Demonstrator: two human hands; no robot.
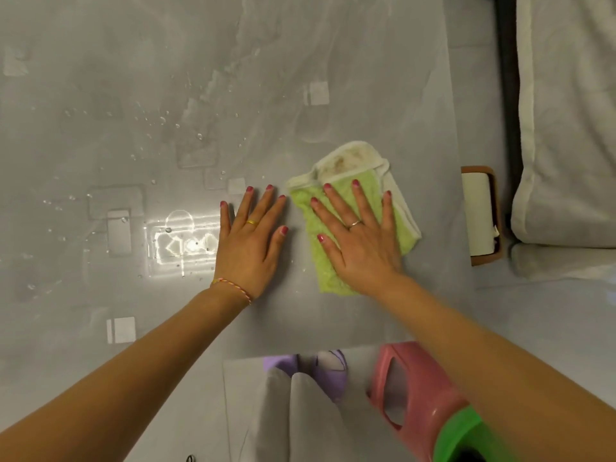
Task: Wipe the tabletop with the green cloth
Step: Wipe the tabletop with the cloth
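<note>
Green cloth point(336, 228) near the tabletop's point(233, 78) right edge looks soft, light, damp; right hand point(358, 240) presses it flat-fingered, left hand point(251, 238) flat on bare top—best palmed mid-fold.

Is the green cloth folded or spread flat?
Folded. The green cloth has its far edge turned over, showing a stained white underside, while the right hand presses flat on it.

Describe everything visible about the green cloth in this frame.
The green cloth is light green terry-like fabric with a white trim, folded into a rough rectangle lying flat on the grey tabletop. Its far end is turned over, showing a whitish underside with brownish stains. The right hand presses on it with straight, spread fingers. The left hand lies flat on the table beside it, not touching.
</note>
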